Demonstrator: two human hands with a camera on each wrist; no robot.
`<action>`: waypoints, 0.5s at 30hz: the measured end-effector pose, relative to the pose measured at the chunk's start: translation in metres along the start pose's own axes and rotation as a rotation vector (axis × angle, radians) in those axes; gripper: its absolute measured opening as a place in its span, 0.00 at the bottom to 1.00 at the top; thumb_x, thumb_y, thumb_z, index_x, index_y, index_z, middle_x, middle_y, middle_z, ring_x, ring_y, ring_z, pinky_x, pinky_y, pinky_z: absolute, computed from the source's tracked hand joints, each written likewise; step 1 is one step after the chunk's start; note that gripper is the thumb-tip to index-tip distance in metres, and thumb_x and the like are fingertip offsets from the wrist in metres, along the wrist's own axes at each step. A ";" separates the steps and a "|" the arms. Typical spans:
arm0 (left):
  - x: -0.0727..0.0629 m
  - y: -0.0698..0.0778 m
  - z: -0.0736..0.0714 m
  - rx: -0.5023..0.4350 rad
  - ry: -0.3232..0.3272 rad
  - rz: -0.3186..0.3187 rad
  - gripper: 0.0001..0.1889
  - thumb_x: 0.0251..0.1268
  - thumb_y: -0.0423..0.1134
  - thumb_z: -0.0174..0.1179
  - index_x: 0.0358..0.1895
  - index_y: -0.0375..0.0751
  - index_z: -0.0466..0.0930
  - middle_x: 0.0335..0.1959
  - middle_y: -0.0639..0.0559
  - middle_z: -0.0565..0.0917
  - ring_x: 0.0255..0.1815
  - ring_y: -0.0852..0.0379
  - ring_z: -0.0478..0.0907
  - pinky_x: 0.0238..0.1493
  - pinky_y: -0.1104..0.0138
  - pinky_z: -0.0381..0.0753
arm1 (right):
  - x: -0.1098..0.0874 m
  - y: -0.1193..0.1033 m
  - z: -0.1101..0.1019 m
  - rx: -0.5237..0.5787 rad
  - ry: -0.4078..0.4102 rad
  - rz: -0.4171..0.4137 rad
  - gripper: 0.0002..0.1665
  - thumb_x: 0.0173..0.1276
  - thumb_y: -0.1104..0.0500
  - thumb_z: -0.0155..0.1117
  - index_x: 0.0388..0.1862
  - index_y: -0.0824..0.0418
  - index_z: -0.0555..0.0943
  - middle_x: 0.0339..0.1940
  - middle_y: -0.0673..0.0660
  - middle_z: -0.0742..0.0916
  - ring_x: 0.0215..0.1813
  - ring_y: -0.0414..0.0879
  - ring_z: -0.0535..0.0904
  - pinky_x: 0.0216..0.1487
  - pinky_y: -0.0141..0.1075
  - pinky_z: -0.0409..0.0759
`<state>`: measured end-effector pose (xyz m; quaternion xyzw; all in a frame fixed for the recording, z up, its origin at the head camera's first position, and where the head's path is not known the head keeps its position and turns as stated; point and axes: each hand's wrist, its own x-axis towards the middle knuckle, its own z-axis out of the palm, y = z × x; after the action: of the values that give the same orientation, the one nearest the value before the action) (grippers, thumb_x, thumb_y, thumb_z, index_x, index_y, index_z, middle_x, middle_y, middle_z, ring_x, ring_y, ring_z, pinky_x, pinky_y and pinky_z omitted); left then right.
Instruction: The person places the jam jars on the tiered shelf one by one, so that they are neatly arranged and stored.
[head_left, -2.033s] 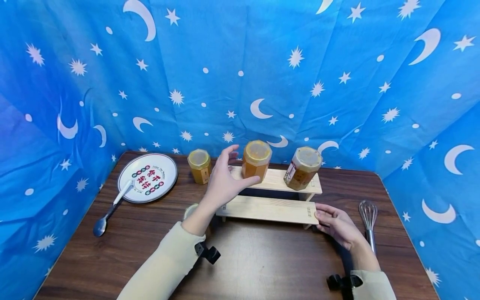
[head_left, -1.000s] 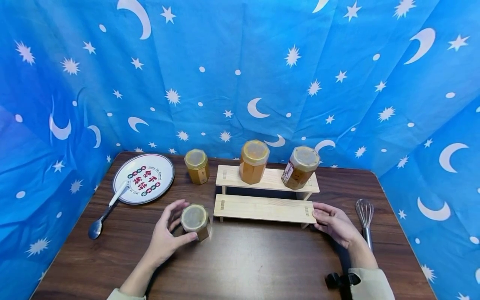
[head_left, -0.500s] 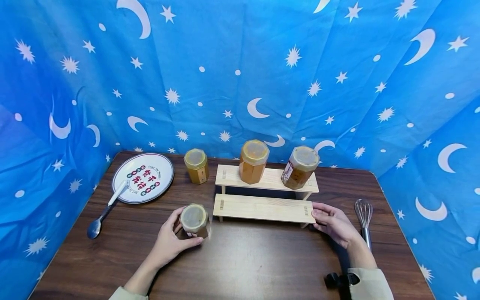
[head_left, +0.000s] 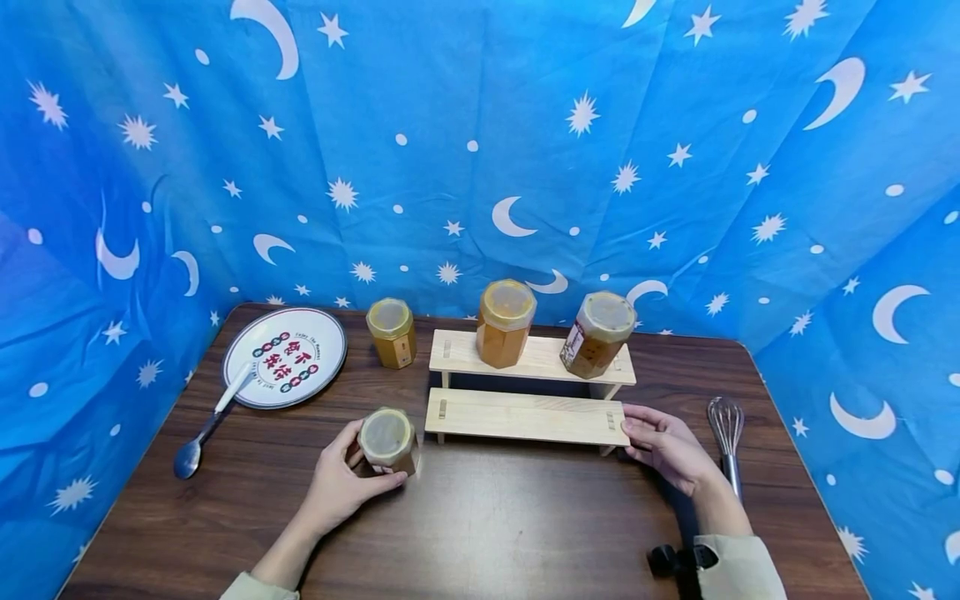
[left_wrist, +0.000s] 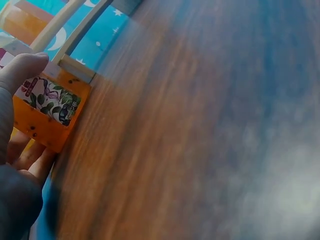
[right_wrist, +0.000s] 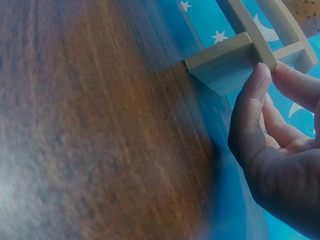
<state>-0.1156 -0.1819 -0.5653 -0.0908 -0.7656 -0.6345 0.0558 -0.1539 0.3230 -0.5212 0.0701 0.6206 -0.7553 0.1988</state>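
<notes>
At the table's front left, my left hand (head_left: 341,479) curls its thumb and fingers round a faceted jar (head_left: 387,440) with a cloudy yellowish lid. In the left wrist view the jar (left_wrist: 37,115) is amber with dark specks and a leafy label, its base at the tabletop. My right hand (head_left: 671,450) pinches the right end of the lower step of a two-step wooden rack (head_left: 525,415); the right wrist view shows thumb and finger at the board's edge. On the upper step stand an orange jar (head_left: 505,329) and a brown labelled jar (head_left: 595,337).
A smaller yellow jar (head_left: 392,337) stands left of the rack. Farther left lies a white plate (head_left: 322,367), a spoon (head_left: 201,442) leaning its white handle on it. A whisk (head_left: 727,442) lies right of my right hand. A blue star-patterned cloth (head_left: 420,208) borders the table.
My left hand has left the orange jar on the upper step, moved down and left, and closed round the front jar. My right hand stays at the rack's end.
</notes>
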 end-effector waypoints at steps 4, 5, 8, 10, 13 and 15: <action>-0.002 -0.002 0.002 0.021 0.028 0.034 0.43 0.39 0.32 0.87 0.65 0.43 0.78 0.57 0.48 0.82 0.59 0.57 0.82 0.61 0.70 0.78 | 0.000 0.001 0.000 0.000 -0.002 0.000 0.14 0.79 0.67 0.58 0.61 0.58 0.77 0.46 0.51 0.87 0.44 0.40 0.84 0.44 0.33 0.86; -0.003 -0.002 0.002 0.025 0.032 0.045 0.42 0.39 0.32 0.87 0.65 0.42 0.78 0.57 0.47 0.83 0.58 0.57 0.82 0.61 0.70 0.79 | 0.000 0.001 0.000 -0.001 -0.001 0.000 0.15 0.79 0.67 0.59 0.61 0.58 0.77 0.46 0.51 0.87 0.44 0.40 0.84 0.44 0.33 0.86; -0.005 -0.002 0.003 0.032 0.041 0.071 0.41 0.39 0.31 0.87 0.63 0.42 0.79 0.55 0.46 0.84 0.56 0.58 0.83 0.59 0.70 0.80 | 0.000 0.001 0.000 -0.005 0.003 0.003 0.15 0.79 0.67 0.59 0.62 0.60 0.76 0.46 0.51 0.87 0.44 0.40 0.84 0.44 0.33 0.86; -0.006 0.000 0.004 0.040 0.048 0.084 0.40 0.39 0.30 0.87 0.62 0.42 0.80 0.54 0.47 0.85 0.55 0.59 0.84 0.57 0.70 0.81 | 0.000 0.001 0.000 -0.007 0.006 0.005 0.16 0.79 0.67 0.59 0.62 0.61 0.76 0.46 0.51 0.87 0.44 0.40 0.84 0.44 0.33 0.86; -0.005 0.008 0.006 0.072 0.069 0.101 0.40 0.38 0.29 0.87 0.62 0.41 0.81 0.53 0.47 0.86 0.52 0.60 0.84 0.54 0.70 0.83 | 0.000 0.000 0.000 -0.007 0.011 0.008 0.16 0.79 0.67 0.59 0.63 0.61 0.75 0.46 0.51 0.87 0.43 0.40 0.84 0.44 0.33 0.86; -0.004 0.017 0.007 0.102 0.086 0.113 0.40 0.36 0.27 0.87 0.61 0.40 0.81 0.52 0.46 0.86 0.52 0.62 0.83 0.54 0.71 0.83 | 0.001 0.000 0.000 -0.004 0.014 0.008 0.15 0.79 0.67 0.59 0.62 0.60 0.76 0.46 0.51 0.87 0.43 0.40 0.84 0.44 0.33 0.86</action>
<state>-0.1081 -0.1718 -0.5513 -0.1036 -0.7874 -0.5938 0.1288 -0.1544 0.3229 -0.5219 0.0773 0.6233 -0.7526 0.1977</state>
